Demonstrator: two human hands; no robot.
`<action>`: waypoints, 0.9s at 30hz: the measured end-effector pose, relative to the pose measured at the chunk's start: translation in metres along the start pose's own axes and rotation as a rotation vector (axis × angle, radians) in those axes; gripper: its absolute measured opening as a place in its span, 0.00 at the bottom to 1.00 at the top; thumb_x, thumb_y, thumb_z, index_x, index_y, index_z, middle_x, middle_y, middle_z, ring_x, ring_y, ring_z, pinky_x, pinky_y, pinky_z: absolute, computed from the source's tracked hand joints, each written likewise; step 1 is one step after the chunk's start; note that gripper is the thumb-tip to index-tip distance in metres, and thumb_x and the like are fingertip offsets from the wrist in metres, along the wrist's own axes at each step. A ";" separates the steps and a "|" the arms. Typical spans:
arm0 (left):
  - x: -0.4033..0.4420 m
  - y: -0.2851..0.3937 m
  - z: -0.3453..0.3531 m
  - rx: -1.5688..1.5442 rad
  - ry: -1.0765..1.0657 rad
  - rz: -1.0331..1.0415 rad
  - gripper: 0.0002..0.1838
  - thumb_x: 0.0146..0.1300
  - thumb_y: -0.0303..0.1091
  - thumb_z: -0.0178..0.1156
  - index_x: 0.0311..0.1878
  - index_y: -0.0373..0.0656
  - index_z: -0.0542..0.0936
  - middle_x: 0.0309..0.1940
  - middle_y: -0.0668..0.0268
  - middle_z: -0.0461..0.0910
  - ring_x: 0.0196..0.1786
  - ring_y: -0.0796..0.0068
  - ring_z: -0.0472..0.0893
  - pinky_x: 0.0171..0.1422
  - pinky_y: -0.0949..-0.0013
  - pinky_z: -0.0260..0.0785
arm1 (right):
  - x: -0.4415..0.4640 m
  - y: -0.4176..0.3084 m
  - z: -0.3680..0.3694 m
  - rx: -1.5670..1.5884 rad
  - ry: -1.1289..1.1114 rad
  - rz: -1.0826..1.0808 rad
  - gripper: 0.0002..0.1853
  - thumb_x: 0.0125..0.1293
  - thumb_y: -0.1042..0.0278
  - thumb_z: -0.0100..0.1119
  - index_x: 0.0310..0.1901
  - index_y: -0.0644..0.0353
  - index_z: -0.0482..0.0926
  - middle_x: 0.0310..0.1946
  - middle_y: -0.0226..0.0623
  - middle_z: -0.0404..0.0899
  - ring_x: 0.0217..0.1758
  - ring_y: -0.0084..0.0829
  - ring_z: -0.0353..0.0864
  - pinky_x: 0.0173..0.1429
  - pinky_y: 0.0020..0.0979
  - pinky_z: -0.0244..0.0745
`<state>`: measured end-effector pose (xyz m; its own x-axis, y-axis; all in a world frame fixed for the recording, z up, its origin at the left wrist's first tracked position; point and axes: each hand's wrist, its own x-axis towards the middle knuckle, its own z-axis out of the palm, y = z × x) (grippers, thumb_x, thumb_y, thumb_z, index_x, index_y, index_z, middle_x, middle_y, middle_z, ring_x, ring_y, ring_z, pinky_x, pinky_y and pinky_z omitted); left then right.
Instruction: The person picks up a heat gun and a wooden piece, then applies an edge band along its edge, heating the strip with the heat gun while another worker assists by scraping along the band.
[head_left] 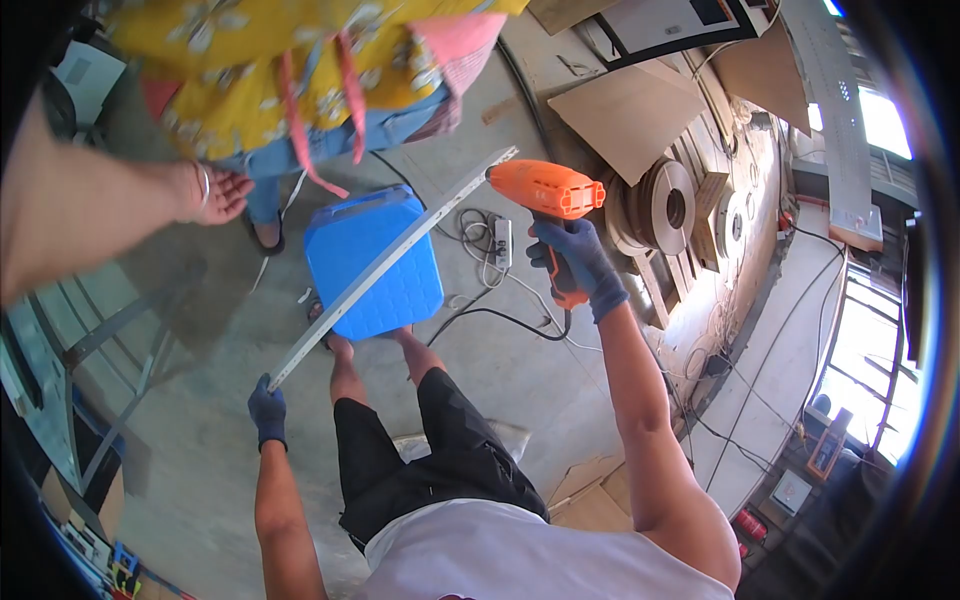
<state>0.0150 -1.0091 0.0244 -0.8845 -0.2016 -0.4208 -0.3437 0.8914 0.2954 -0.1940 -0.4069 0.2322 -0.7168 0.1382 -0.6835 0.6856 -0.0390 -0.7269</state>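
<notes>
My left hand [267, 411], in a dark blue-grey glove, is closed around the lower end of a long, pale, narrow strip with small holes [385, 270]. The strip slants up to the right, passing above a blue plastic stool [375, 265] between my feet. In my gloved right hand [585, 262] is an orange corded pistol-grip power tool [550, 188], its body pointing left. Its front is close to the strip's upper end; I cannot tell whether they touch. A black cord runs from the bottom of its handle. The tool's exact kind is not clear.
Another person in a yellow floral garment [270, 80] stands ahead; a bare hand with a bracelet [215, 195] reaches in from the left. A white power strip [502, 243] and loose cables lie on the floor. Brown rolls [665, 208] and cardboard [630, 115] stand at right, a metal frame [110, 340] at left.
</notes>
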 end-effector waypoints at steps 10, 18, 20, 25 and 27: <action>-0.001 0.007 -0.006 -0.002 0.022 0.010 0.18 0.61 0.31 0.57 0.53 0.37 0.83 0.38 0.44 0.85 0.43 0.44 0.85 0.47 0.50 0.77 | -0.012 0.000 0.013 -0.039 -0.018 0.036 0.21 0.65 0.63 0.67 0.55 0.66 0.77 0.41 0.36 0.82 0.34 0.29 0.85 0.41 0.31 0.82; 0.000 0.010 -0.006 -0.025 0.019 -0.028 0.18 0.62 0.32 0.56 0.53 0.37 0.83 0.40 0.44 0.84 0.44 0.42 0.84 0.49 0.50 0.76 | -0.021 -0.001 0.027 -0.035 -0.012 0.045 0.19 0.64 0.66 0.66 0.53 0.66 0.78 0.40 0.36 0.82 0.35 0.29 0.85 0.42 0.31 0.82; -0.002 0.012 -0.006 -0.023 0.023 -0.035 0.18 0.62 0.32 0.56 0.53 0.37 0.83 0.40 0.44 0.84 0.45 0.42 0.84 0.49 0.50 0.76 | -0.022 0.001 0.029 -0.037 -0.009 0.055 0.18 0.64 0.66 0.66 0.52 0.66 0.78 0.40 0.36 0.82 0.36 0.29 0.84 0.42 0.31 0.81; -0.002 0.007 -0.002 -0.043 0.046 -0.030 0.18 0.62 0.32 0.57 0.53 0.37 0.83 0.40 0.44 0.84 0.44 0.43 0.84 0.49 0.51 0.77 | -0.026 0.003 0.035 0.009 -0.037 0.069 0.19 0.64 0.69 0.65 0.55 0.64 0.76 0.40 0.35 0.81 0.35 0.27 0.84 0.41 0.30 0.81; -0.002 0.007 -0.002 -0.044 0.053 -0.034 0.18 0.62 0.32 0.58 0.53 0.38 0.83 0.40 0.45 0.85 0.45 0.43 0.84 0.50 0.51 0.77 | -0.026 0.005 0.036 0.013 -0.051 0.068 0.19 0.65 0.70 0.64 0.56 0.63 0.75 0.41 0.34 0.81 0.35 0.27 0.84 0.41 0.29 0.81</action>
<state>0.0139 -1.0034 0.0286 -0.8874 -0.2534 -0.3851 -0.3860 0.8651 0.3202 -0.1770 -0.4463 0.2439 -0.6740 0.0846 -0.7338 0.7317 -0.0595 -0.6790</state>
